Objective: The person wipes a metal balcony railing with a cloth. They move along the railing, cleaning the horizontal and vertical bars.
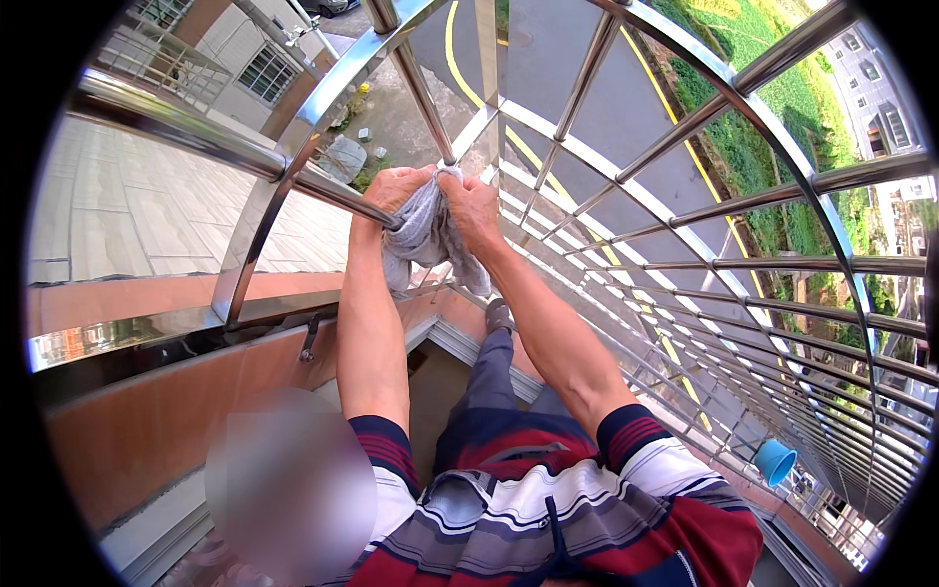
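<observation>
A grey cloth (433, 227) is bunched around a bar of the stainless steel window cage, near the corner where several bars meet. My left hand (396, 191) grips its upper left side, partly hidden behind the folds. On the other side, my right hand (471, 207) pinches the cloth at the top, fingers closed. The loose ends of the cloth hang below both hands. A polished steel tube (345, 198) runs from the left into the cloth.
More steel bars (689, 213) curve around the right, with a road far below. A blue bucket (775, 462) stands at the lower right. A tiled ledge (176, 213) lies left, beyond the bars. My shoe (498, 314) is by the window frame (451, 343).
</observation>
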`<state>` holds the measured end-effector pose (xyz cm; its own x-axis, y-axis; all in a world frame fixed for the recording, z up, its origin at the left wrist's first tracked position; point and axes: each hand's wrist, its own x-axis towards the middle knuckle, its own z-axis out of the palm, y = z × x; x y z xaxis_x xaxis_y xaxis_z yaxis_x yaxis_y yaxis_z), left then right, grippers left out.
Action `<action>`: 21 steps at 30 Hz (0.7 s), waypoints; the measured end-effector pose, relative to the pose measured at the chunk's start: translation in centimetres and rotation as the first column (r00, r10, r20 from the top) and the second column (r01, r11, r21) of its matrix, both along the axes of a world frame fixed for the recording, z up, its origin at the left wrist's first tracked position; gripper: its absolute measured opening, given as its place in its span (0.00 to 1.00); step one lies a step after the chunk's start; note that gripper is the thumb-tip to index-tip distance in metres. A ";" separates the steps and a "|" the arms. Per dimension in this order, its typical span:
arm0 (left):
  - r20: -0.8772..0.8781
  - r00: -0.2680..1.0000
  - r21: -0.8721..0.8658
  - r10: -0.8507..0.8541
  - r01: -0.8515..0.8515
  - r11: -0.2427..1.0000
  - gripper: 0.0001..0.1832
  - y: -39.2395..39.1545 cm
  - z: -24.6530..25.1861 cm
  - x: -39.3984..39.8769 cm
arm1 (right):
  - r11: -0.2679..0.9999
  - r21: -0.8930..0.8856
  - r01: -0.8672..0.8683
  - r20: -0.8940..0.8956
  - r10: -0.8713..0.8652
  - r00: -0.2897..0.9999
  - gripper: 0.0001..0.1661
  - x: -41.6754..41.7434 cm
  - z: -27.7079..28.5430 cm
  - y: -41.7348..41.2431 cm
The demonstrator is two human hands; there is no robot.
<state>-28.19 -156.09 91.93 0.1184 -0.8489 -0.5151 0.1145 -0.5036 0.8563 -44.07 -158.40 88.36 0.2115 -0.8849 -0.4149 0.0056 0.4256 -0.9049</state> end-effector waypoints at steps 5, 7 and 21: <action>0.016 0.994 0.091 0.107 -0.108 0.990 0.08 2.9 -0.8 1.5 | 0.957 -0.191 -0.217 -0.328 0.146 0.933 0.28 0.1 3.1 3.3; -0.116 0.970 -0.032 0.213 -0.218 0.975 0.08 4.4 -2.4 1.8 | 0.943 -0.218 -0.250 -0.301 0.178 0.937 0.28 0.4 2.7 3.9; 0.684 0.562 -0.321 0.465 -0.340 0.884 0.17 9.7 0.9 -5.9 | 0.947 -0.249 -0.203 -0.427 0.081 0.901 0.33 2.0 2.5 4.1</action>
<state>-34.06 -146.38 92.83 0.7433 -0.6688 0.0164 -0.4101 -0.4362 0.8009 -42.09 -154.34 90.88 0.2113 -0.9499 -0.2304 -0.4287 0.1218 -0.8952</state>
